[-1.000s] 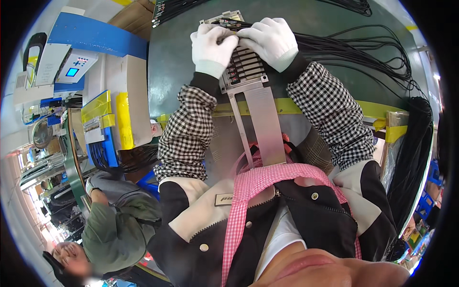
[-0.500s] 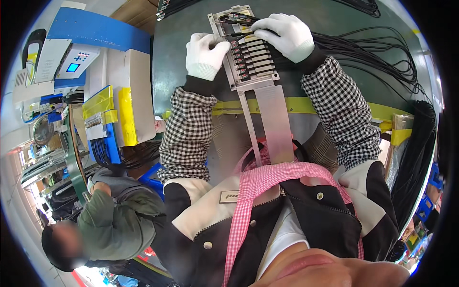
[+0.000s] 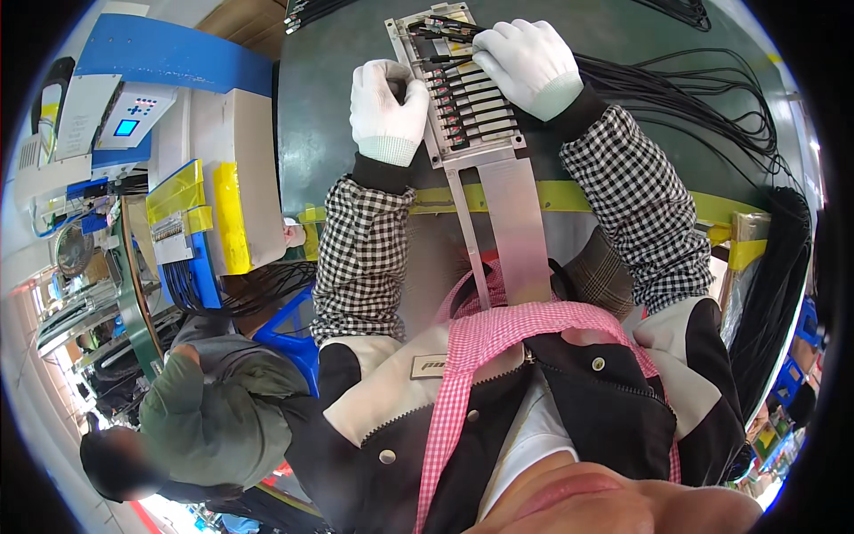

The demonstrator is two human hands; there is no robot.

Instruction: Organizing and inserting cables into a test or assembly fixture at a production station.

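A long metal fixture lies on the green table, its narrow end reaching over the front edge toward my body. Several black cables with plugs sit side by side in its slots, and a few more cable ends lie loose and crossed at its far end. My gloved right hand is over the fixture's right side, its fingers closed on a black cable whose plug points left. Beside the left edge, my gloved left hand has its fingers curled toward the thumb; what they hold, if anything, is hidden.
Long black cables trail over the table to the right and hang in a thick bundle off its edge. Yellow tape lines the front edge. A blue and white machine stands left; a seated person is at lower left.
My left thumb has drawn down, slightly away from the plugs, and the fingers are more curled. My right fingers have shifted slightly right and bent further. The cables in the slots look unchanged.
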